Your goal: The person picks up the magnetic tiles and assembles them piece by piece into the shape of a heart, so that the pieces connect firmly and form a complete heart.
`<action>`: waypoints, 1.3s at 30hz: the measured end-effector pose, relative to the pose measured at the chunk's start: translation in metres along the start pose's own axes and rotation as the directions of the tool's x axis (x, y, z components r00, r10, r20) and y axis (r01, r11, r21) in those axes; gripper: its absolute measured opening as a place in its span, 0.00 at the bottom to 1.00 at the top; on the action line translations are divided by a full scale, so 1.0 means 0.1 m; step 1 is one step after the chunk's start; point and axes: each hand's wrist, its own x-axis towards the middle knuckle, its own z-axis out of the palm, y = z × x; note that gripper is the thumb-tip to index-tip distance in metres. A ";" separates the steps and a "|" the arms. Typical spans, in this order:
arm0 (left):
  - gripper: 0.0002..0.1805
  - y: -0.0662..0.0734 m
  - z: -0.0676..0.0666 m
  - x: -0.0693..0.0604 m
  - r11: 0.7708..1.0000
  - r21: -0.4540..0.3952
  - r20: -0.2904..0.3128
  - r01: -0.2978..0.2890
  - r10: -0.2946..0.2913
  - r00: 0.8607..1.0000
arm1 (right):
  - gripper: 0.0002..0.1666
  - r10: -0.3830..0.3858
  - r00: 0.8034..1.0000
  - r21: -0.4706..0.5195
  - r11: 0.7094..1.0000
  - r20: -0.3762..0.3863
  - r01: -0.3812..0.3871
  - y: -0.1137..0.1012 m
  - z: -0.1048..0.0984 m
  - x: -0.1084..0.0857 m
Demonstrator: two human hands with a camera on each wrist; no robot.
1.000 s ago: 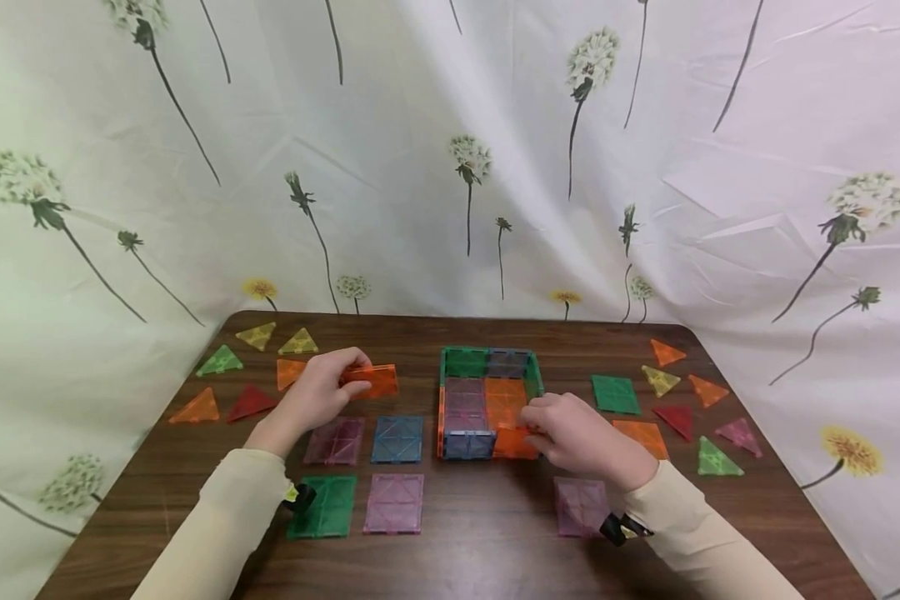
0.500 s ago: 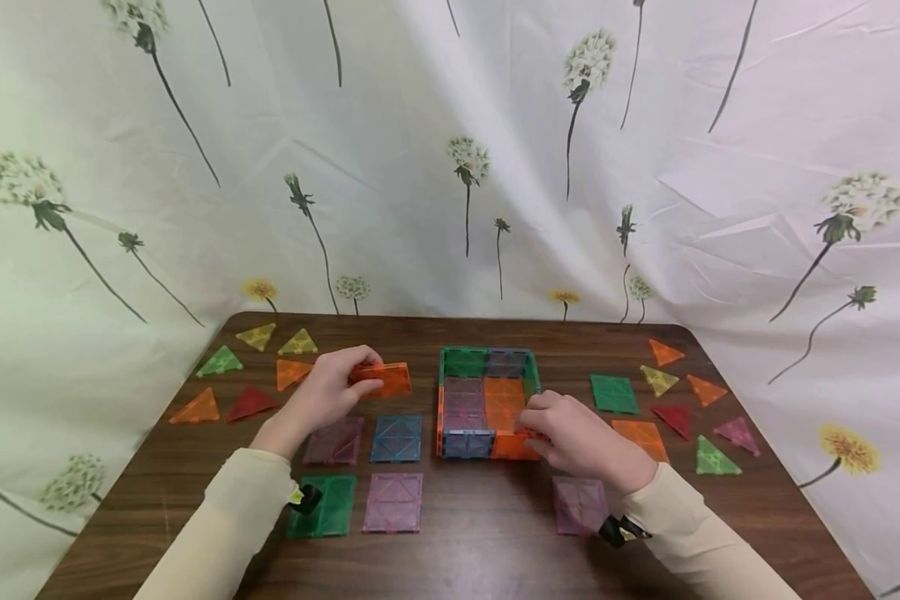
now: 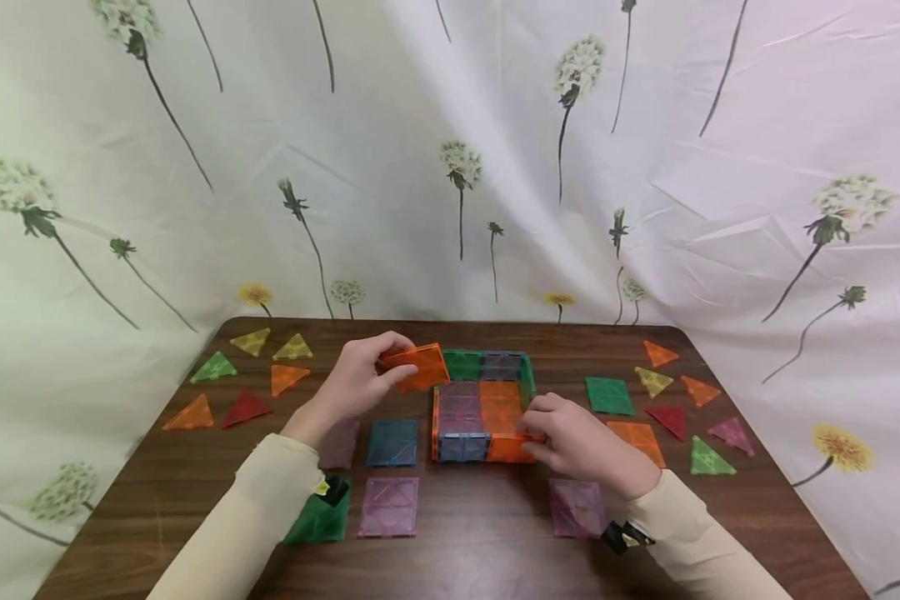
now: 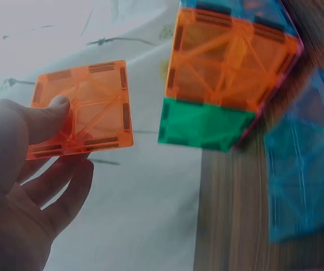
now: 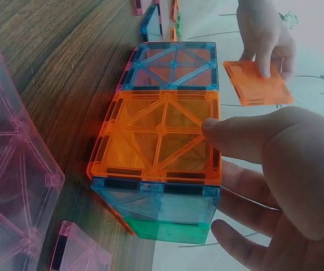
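My left hand (image 3: 352,383) pinches an orange square tile (image 3: 423,369) in the air near the back left corner of an open box of upright tiles (image 3: 462,364). In the left wrist view the thumb lies on the face of that held tile (image 4: 100,110), fingers behind it. At the box's front right corner, my right hand (image 3: 585,442) holds the orange front wall tile (image 3: 506,448). The right wrist view shows its thumb on the top edge of this wall tile (image 5: 162,132), beside a blue one (image 5: 176,65). Purple and orange squares (image 3: 500,404) line the box floor.
Left of the box lie blue (image 3: 392,442), purple (image 3: 389,507) and green (image 3: 318,521) squares, with several triangles (image 3: 246,408) beyond. On the right are green (image 3: 609,396), orange (image 3: 637,440) and purple (image 3: 576,507) squares and more triangles (image 3: 711,458). A flowered cloth hangs behind the table.
My left hand has moved right and slightly up with its orange tile, which is now tilted beside the box. The orange front tile shifted slightly right against the corner; my right hand stays there.
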 end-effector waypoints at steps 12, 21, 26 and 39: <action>0.12 -0.10 0.32 0.27 0.901 -0.270 0.051 0.338 -0.338 0.940 | 0.07 0.014 1.000 0.006 1.000 -0.018 -0.014 -0.03 0.02 -0.02; 0.17 -0.23 0.55 0.38 0.817 -0.321 0.013 0.479 -0.502 0.865 | 0.07 0.040 0.999 0.012 0.999 -0.002 -0.040 -0.04 0.00 -0.02; 0.18 -0.32 0.60 0.35 0.869 -0.244 -0.005 0.429 -0.444 0.896 | 0.07 0.049 0.999 0.011 0.999 0.008 -0.049 -0.05 -0.01 -0.02; 0.08 -0.52 0.59 0.22 0.952 -0.144 0.032 0.270 -0.268 0.963 | 0.08 0.057 0.998 -0.002 0.998 0.017 -0.057 -0.06 0.01 -0.01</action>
